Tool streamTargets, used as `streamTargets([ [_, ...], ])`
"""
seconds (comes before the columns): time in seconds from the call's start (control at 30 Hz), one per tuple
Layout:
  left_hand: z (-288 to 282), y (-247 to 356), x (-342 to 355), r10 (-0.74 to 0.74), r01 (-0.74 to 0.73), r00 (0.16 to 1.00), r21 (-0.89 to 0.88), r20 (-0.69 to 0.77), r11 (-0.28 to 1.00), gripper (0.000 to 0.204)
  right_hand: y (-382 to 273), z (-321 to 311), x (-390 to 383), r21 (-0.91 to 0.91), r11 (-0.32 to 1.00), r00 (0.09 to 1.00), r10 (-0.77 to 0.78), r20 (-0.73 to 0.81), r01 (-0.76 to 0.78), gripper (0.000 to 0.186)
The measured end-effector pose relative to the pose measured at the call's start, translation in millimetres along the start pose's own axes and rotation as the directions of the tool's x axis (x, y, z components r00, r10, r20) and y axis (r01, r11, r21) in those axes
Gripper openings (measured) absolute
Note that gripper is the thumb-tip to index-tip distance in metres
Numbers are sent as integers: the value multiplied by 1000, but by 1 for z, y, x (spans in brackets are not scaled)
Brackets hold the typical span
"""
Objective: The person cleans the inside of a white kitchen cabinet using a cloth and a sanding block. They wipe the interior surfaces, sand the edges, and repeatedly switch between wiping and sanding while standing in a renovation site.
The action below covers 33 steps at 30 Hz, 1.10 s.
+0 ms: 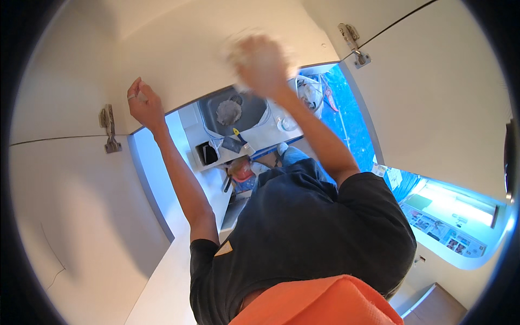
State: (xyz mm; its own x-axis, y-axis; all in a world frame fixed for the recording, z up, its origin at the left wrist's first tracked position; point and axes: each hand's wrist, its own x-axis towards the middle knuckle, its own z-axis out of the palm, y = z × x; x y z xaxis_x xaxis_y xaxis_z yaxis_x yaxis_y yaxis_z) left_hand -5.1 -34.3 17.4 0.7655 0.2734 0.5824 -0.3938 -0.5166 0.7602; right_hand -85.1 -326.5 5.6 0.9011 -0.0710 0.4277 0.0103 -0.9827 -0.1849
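Observation:
My right hand (264, 64) is smeared by motion over the cream cabinet panel (184, 59). A pale, crumpled wad (238, 57) shows at its far and left side, seemingly a cloth, too blurred to name surely. My left hand (146, 105) is raised near the same panel at the left, fingers loosely bent and a little apart, a ring on one. Nothing shows in it. Below, between my arms, a grey sink basin (214, 103) holds a greyish crumpled lump (229, 112).
Open cabinet doors with metal hinges (110, 129) flank both sides, the right one at a hinge (355, 46). On the counter lie a brush with a yellow-and-dark handle (238, 134) and a clear cup (287, 124). A white bag (309, 93) and blue floor sheeting (346, 124) lie beyond.

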Motion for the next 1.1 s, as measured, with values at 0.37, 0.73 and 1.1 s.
streamTargets([
  [0.37, 3, 0, -1, -2, 4, 1000, 87, -19, 996, 31, -36, -8, -26, 36, 972, 959, -225, -171, 234, 49],
  [0.73, -9, 37, -75, 176, -161, 984, -263, 33, 951, 21, -20, -61, -93, 858, 71, 819, 346, 458, -509, 49],
  [1.1, -82, 35, -296, -692, 779, 625, -351, 361, 520, 41, -32, 126, -177, 745, -39, 731, -234, 641, -665, 51],
])
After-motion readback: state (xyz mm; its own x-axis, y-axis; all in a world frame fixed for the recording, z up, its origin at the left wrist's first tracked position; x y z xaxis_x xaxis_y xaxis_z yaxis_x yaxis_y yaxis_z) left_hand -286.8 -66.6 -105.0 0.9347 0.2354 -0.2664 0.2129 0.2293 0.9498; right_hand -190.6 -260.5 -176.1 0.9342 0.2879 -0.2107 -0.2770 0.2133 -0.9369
